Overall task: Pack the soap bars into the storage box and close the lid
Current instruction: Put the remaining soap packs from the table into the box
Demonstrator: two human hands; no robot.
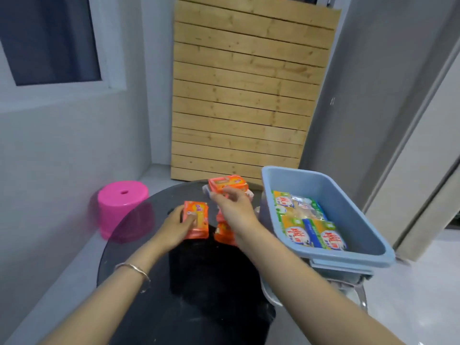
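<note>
My left hand (177,224) grips an orange-wrapped soap bar (196,218), held upright over the round glass table (139,235). My right hand (231,204) closes its fingertips on the near edge of another orange soap pack (227,183) at the table's far side. More orange bars (224,232) lie under my right wrist, partly hidden. The blue storage box (348,210) stands open at the right, tilted, holding several green and yellow wrapped soap packs (308,220). Its lid is not clearly visible.
A pink plastic stool (122,202) stands on the floor left of the table. A slatted wooden panel (246,95) leans against the wall behind. A dark base (214,282) shows through the glass. The box overhangs the table's right edge on a grey support (343,270).
</note>
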